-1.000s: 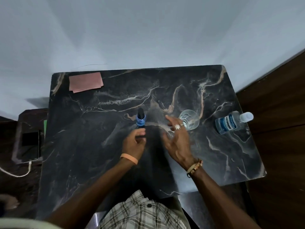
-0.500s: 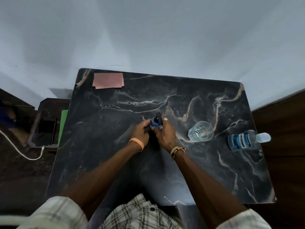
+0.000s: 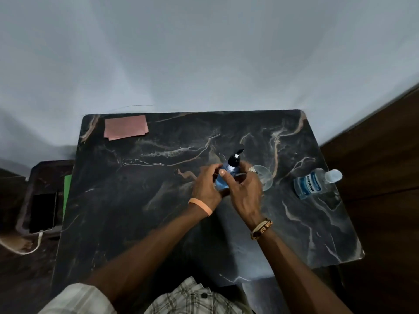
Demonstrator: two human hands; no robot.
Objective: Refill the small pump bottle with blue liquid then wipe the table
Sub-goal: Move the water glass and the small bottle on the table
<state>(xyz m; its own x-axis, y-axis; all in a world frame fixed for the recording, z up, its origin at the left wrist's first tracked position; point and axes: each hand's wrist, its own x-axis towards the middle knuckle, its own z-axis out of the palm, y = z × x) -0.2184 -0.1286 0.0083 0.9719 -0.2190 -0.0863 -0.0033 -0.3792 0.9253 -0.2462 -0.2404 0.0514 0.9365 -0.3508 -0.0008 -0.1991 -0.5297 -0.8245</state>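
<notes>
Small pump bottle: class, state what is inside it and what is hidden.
Blue liquid shows inside the small pump bottle. The left hand and right hand grip it, covering its lower part, so the fill level cannot be seen.

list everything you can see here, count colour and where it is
table: 1, black marble, fills the middle
pump bottle: 1, blue liquid, black pump, table centre
glass: 1, clear, just right of the hands, partly hidden
mouthwash bottle: 1, blue label, clear cap, near right edge
cloth: 1, pink, far left corner
phone: 1, dark, on low stand left of table
cable: 1, white, by the phone
left hand: 1, peach wristband, grips the pump bottle
right hand: 1, ring and bracelets, grips the pump bottle
</notes>
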